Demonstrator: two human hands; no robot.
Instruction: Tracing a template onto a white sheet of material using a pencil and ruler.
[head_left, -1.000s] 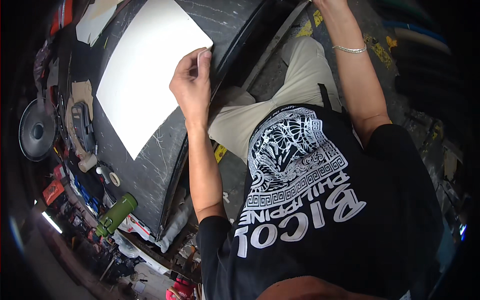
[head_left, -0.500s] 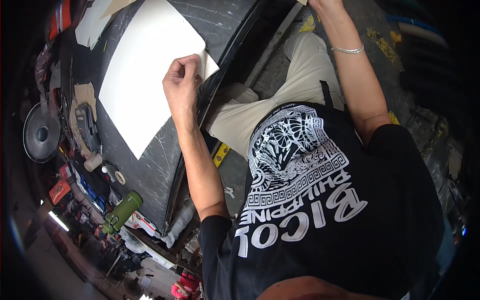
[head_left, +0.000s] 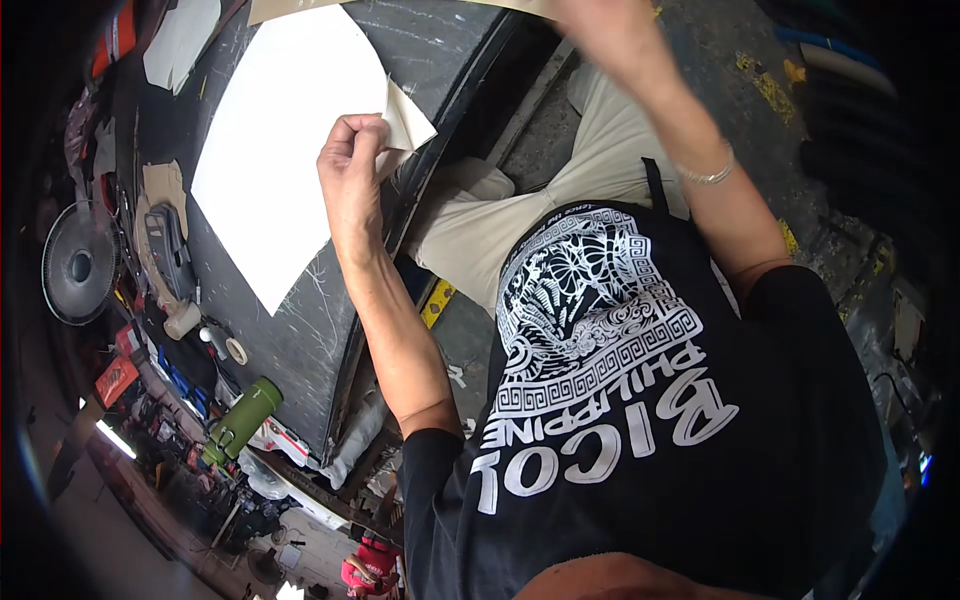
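Observation:
A large white sheet (head_left: pixel 290 130) lies on the dark worktable (head_left: pixel 300 365); whether it is paper or another thin material I cannot tell. My left hand (head_left: pixel 352 165) pinches it near its right corner, where a flap is folded up and shows a cream underside (head_left: pixel 408 120). At the top edge, my right hand (head_left: pixel 615 40) is smeared by motion. The end of a long tan sheet (head_left: pixel 440 5) meets its fingers and appears held there. Most of that tan sheet is cut off by the picture's edge.
Along the table's left side are a grey-black case (head_left: pixel 172 250), a tape roll (head_left: pixel 236 351) and a green bottle (head_left: pixel 245 420). A fan (head_left: pixel 82 262) stands beyond them. Another pale sheet (head_left: pixel 182 45) lies at the far left. A person in red (head_left: pixel 370 568) is in the background.
My right hand has moved left and down, and more of the tan sheet has come into view along the top. The corner flap under my left hand is lifted and folded further.

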